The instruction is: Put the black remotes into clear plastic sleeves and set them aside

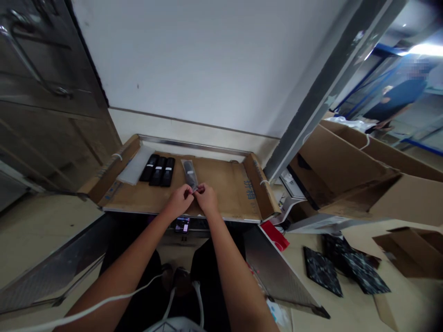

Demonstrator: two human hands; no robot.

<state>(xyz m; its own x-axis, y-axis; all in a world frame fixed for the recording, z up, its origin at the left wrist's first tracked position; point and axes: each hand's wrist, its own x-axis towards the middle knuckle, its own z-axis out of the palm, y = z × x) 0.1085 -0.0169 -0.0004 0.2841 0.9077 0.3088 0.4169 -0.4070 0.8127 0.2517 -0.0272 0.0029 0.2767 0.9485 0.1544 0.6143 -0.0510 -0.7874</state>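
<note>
A clear plastic bag [191, 177] with a dark, long, remote-like device inside lies on the cardboard-lined worktop [221, 184]. Its near end is pinched between the fingertips of my left hand [180, 199], on the left corner, and my right hand [206, 198], on the right corner. Left of the bag, several black remote-like devices [168, 171] with small white labels lie side by side. Beyond them is a stack of flat clear bags [134, 166].
Cardboard side walls [259, 184] edge the worktop. A lit phone [182, 225] sits below its front edge. A large open carton [332, 166] stands at the right, with dark patterned packages [346, 263] on the floor. A person [398, 99] stands in the background.
</note>
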